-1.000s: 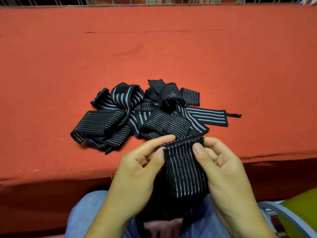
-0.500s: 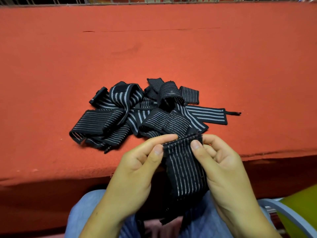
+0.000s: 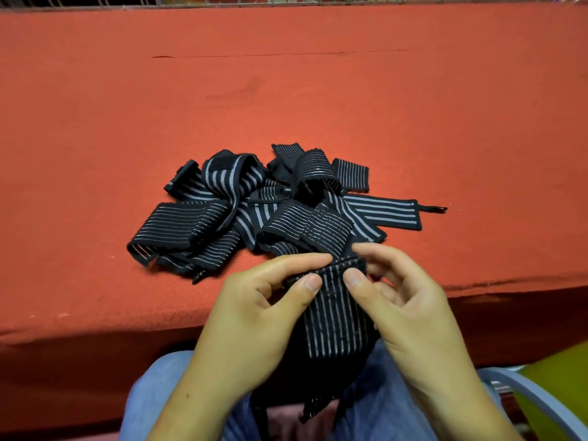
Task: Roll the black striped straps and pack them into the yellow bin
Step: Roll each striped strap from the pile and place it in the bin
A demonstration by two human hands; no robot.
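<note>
A black striped strap (image 3: pixel 334 316) hangs from my two hands down over my lap, just in front of the table edge. My left hand (image 3: pixel 254 316) pinches its top left corner between thumb and forefinger. My right hand (image 3: pixel 410 313) pinches the top right corner, its other fingers loosely spread behind. A tangled pile of several black striped straps (image 3: pixel 273 211) lies on the red table right beyond my hands. A corner of the yellow bin (image 3: pixel 560 386) shows at the lower right, beside my right forearm.
The red cloth-covered table (image 3: pixel 286 90) stretches wide around the pile. A metal railing (image 3: pixel 222 0) runs along its far edge. A grey chair arm (image 3: pixel 525 393) curves between my right arm and the bin. My lap in blue jeans (image 3: pixel 159 393) is below.
My hands have moved closer together at the strap's top edge, narrowing it. My right fingers have loosened and spread behind the strap. The pile has not moved.
</note>
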